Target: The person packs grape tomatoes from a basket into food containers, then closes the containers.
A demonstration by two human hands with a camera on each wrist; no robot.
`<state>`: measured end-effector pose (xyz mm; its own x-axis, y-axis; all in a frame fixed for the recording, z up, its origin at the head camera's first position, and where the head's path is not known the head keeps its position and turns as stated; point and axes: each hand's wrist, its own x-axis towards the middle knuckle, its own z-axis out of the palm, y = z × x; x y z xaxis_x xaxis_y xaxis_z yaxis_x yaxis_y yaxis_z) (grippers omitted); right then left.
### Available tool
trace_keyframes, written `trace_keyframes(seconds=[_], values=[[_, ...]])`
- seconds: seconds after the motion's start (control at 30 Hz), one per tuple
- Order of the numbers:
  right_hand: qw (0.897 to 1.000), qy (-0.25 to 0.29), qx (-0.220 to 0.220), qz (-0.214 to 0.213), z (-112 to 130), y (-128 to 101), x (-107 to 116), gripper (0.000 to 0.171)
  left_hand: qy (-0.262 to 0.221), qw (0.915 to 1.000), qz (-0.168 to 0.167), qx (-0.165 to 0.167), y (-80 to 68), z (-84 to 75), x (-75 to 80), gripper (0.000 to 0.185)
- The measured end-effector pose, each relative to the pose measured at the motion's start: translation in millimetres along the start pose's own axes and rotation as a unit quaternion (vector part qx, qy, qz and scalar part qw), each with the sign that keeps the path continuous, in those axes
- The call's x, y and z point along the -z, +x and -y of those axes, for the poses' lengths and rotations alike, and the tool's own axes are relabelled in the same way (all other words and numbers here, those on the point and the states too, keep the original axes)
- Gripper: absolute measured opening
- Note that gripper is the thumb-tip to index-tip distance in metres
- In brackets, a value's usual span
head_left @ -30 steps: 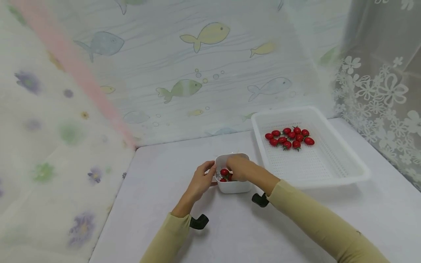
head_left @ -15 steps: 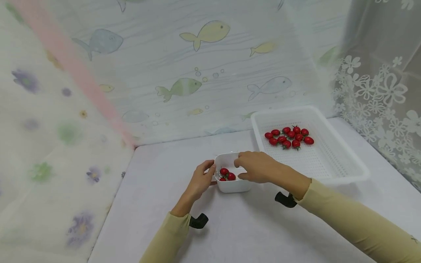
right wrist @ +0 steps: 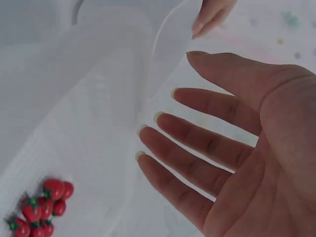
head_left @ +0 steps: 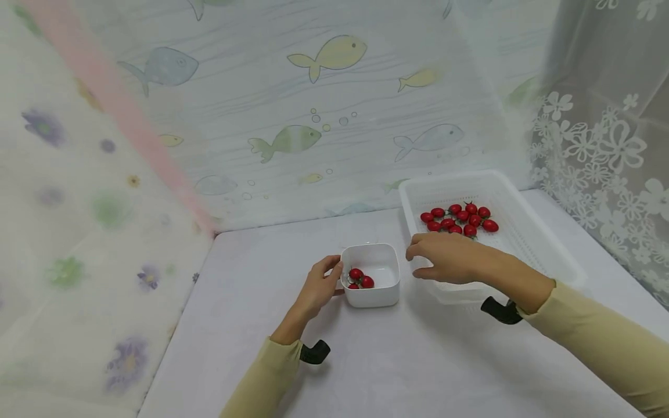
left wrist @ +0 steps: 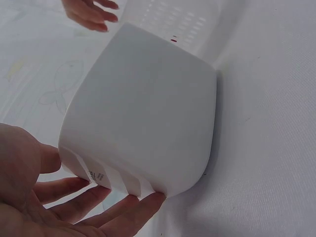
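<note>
A small white square container [head_left: 372, 297] stands on the table with several cherry tomatoes [head_left: 367, 281] at its left side. My left hand [head_left: 319, 284] holds the container by its left wall. In the left wrist view the fingertips [left wrist: 131, 198] press along that wall, and the thumb lies at the rim. To the right, my right hand [head_left: 452, 258] hovers over the near left part of a white perforated basket [head_left: 509, 241]. Its fingers [right wrist: 190, 133] are spread and relaxed, and the palm holds nothing. More red cherry tomatoes [head_left: 462, 216] lie at the far left of the basket.
White cloth covers the table [head_left: 272, 267]. A curtain with fish prints [head_left: 340, 139] hangs behind it, a flowered sheet [head_left: 78, 244] on the left, and lace fabric [head_left: 601, 145] on the right. The basket's raised rim [head_left: 405, 203] stands right of the container.
My right hand has come out of the container, empty, and moved right to above the basket. The left hand and the container have stayed in place.
</note>
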<state>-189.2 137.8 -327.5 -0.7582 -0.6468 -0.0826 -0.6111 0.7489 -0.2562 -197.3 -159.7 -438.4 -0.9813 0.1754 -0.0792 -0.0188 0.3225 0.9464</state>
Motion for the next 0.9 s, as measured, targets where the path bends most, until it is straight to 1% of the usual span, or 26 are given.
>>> trace_keyframes(seconds=[0.2,0.33,0.57,0.77,0.9], values=[[1.000,0.010,-0.008,-0.003,-22,-16,10,0.030,-0.006,1.0000,0.005,0.002,-0.2,0.2,0.0,0.043],[1.000,0.030,-0.008,-0.001,-48,-20,16,0.030,-0.005,1.0000,0.002,0.004,-0.3,0.0,0.1,0.044],[0.998,0.057,-0.032,0.005,-96,-20,19,0.030,-0.005,0.9999,0.004,0.008,-0.9,-2.6,1.5,0.044],[0.996,0.067,-0.061,0.007,-127,-15,18,0.027,-0.006,0.9999,0.003,0.011,-1.3,-3.0,1.9,0.044],[0.994,0.070,-0.085,0.013,-144,-11,17,0.031,-0.003,0.9999,0.001,0.011,-0.6,-2.8,1.2,0.044]])
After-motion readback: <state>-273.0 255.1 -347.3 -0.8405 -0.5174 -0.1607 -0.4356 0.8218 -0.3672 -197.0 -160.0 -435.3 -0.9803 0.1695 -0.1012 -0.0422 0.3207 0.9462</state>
